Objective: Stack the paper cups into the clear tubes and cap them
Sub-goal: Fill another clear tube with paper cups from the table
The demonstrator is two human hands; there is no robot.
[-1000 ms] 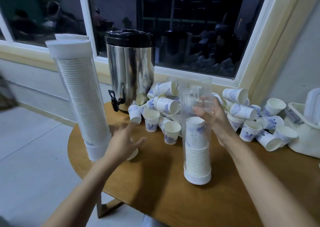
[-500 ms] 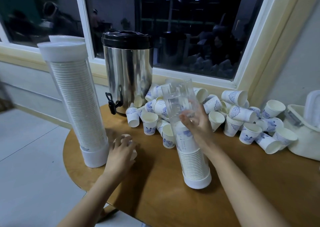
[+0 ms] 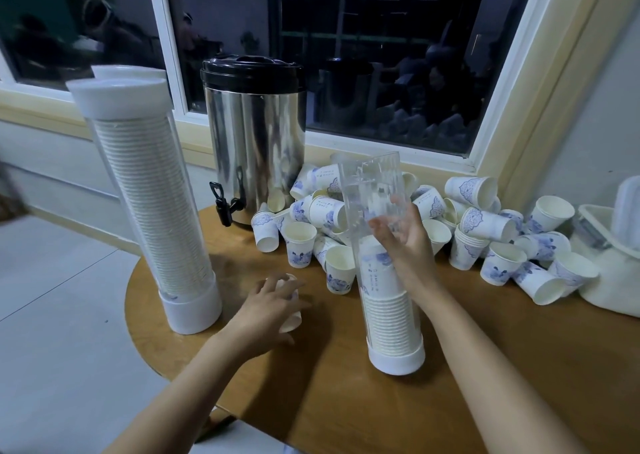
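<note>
By the left hand [image 3: 266, 303] a white paper cup [image 3: 292, 319] is gripped, by the right hand [image 3: 407, 242] the half-filled clear plastic tube [image 3: 372, 186] (uncapped); many loose blue-patterned cups [image 3: 485, 225] are left unstacked.

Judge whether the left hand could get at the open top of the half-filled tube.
Probably yes. The left hand, gripping a cup, has open air up to the mouth of the tube; the right hand holds the tube lower down, from the right.
</note>
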